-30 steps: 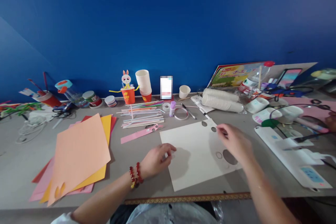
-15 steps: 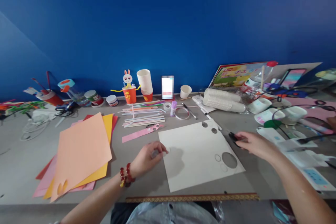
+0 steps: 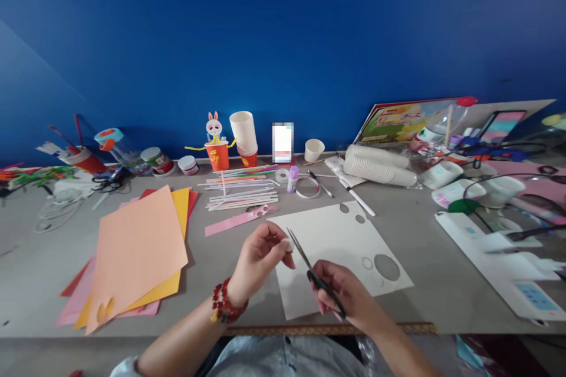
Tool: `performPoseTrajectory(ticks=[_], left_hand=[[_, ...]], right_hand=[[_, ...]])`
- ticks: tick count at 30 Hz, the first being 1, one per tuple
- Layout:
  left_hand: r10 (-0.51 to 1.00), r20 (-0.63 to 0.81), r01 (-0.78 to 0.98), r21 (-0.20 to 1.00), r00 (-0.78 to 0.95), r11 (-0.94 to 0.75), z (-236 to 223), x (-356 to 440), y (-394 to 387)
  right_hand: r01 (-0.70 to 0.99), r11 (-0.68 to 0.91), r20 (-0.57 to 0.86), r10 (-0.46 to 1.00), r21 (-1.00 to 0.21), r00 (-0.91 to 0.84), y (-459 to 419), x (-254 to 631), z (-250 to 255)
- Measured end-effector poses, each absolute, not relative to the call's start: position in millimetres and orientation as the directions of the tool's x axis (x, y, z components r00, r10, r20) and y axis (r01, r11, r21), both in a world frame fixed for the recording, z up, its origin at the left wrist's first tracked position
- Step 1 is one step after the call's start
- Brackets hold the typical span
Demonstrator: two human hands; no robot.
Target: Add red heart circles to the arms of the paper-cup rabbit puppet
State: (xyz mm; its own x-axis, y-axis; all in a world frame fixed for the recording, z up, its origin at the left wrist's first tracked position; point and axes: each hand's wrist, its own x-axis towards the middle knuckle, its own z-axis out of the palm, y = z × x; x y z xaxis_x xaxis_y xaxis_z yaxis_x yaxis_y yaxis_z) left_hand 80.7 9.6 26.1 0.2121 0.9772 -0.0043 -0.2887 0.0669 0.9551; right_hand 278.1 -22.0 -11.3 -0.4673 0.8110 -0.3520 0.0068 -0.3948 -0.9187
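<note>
My right hand (image 3: pixel 342 294) grips black-handled scissors (image 3: pixel 312 268) above the near edge of a cream paper sheet (image 3: pixel 327 235). The blades point up and left toward my left hand (image 3: pixel 260 253). That hand pinches a small white paper piece (image 3: pixel 287 244) at its fingertips, right beside the blade tips. Round holes are cut in the sheet, small ones at its far edge and a larger one (image 3: pixel 386 267) near its right side. A red bead bracelet (image 3: pixel 223 303) circles my left wrist.
Orange, yellow and pink sheets (image 3: pixel 137 247) lie stacked at left. Straws (image 3: pixel 241 191), a pink paper strip (image 3: pixel 234 221), a tape ring (image 3: pixel 307 187) and a glue stick (image 3: pixel 292 178) lie behind the cream sheet. Stacked white cups (image 3: pixel 380 166), an orange bunny cup (image 3: pixel 216 153) and jars line the back.
My right hand reached right to the scissors on the table, picked them up and brought them back to the left hand. My left hand lifted slightly with the small paper piece.
</note>
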Motion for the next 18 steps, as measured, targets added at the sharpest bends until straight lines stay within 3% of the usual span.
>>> performPoseTrajectory(ticks=[18], left_hand=[[0.974,0.012,-0.263,0.963,0.227,0.049,29.8,71.0,10.2]], right_hand=[[-0.12,-0.387,-0.251,0.773,-0.914,-0.583,-18.2,262.4,-14.2]])
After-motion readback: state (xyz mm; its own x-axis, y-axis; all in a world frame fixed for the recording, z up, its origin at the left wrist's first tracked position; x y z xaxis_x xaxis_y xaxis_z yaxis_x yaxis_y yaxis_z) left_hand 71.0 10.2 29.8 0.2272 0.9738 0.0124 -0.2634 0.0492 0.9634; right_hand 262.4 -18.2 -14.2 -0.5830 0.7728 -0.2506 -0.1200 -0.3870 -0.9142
